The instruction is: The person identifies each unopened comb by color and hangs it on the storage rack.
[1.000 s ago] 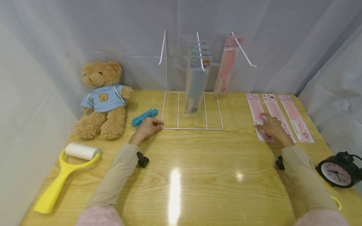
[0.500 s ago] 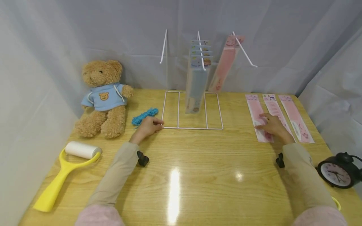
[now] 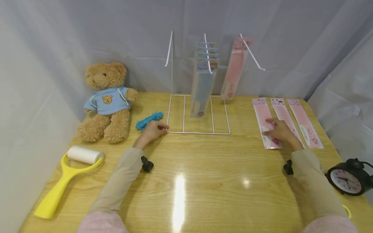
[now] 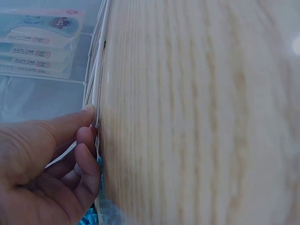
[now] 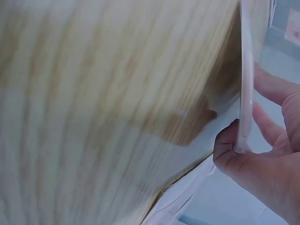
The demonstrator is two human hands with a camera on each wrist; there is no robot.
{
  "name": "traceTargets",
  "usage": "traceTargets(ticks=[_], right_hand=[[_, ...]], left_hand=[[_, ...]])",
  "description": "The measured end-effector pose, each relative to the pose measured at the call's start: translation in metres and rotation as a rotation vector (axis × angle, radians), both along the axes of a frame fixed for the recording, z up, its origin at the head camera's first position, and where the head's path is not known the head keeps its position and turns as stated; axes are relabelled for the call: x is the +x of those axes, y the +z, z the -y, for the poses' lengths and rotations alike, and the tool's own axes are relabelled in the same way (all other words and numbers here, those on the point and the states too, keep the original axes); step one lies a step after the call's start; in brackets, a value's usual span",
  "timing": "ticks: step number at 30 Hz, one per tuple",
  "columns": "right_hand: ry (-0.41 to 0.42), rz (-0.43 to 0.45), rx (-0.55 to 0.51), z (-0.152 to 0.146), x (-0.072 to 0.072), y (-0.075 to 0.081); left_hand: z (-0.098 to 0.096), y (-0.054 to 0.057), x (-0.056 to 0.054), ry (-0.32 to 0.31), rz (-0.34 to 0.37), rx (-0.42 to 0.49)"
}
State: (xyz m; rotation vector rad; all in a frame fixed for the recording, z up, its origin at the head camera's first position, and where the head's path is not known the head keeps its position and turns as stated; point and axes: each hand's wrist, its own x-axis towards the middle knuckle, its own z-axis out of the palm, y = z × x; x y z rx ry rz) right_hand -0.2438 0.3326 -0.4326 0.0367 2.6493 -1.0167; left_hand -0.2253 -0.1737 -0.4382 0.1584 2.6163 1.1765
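Note:
My left hand (image 3: 152, 130) pinches the front left corner of a white wire display rack (image 3: 201, 133); in the left wrist view, thumb and finger meet at the thin wire. Over at the right, my right hand (image 3: 282, 130) grips a pink packaged comb (image 3: 261, 110), the leftmost of three lying side by side. Seen from the right wrist, the thumb is at the edge of the comb pack (image 5: 247, 70) and the fingers lie on its other side, with the near part tilted up off the table. Several blue comb packs (image 3: 201, 87) hang on the rack's middle hook.
One pink comb pack (image 3: 234, 69) hangs on the right hook; the left hook (image 3: 168, 50) is bare. Blue cord (image 3: 149, 120) lies beside the left hand. A teddy bear (image 3: 107, 100), a yellow-handled lint roller (image 3: 61, 184) and a black alarm clock (image 3: 348, 178) stand around the edges.
The pink comb pack under my right hand has shifted slightly toward me and left, its near end rising. The hanging pink pack swung left, then back right. My left hand stays put.

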Motion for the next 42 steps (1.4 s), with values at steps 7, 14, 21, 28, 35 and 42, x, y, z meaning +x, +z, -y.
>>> traceTargets(ticks=[7,14,21,28,35,42], right_hand=[[-0.017,-0.055,0.0,0.008,0.006,0.004],[-0.03,-0.108,-0.018,0.007,0.011,0.004],[-0.072,-0.206,-0.056,0.011,0.02,0.006],[-0.143,-0.299,-0.179,0.021,0.03,0.009],[-0.264,-0.332,-0.385,0.036,0.043,0.011],[-0.375,-0.498,-0.609,0.059,0.065,0.024]], left_hand=[[-0.001,0.0,0.001,-0.002,-0.005,0.004],[-0.001,0.001,0.001,-0.002,-0.009,0.001],[-0.001,0.001,0.0,-0.003,-0.009,-0.006],[0.0,-0.001,0.0,0.001,-0.012,-0.008],[0.0,-0.003,0.001,0.009,-0.004,-0.008],[0.0,-0.001,-0.001,0.005,-0.009,-0.008]])
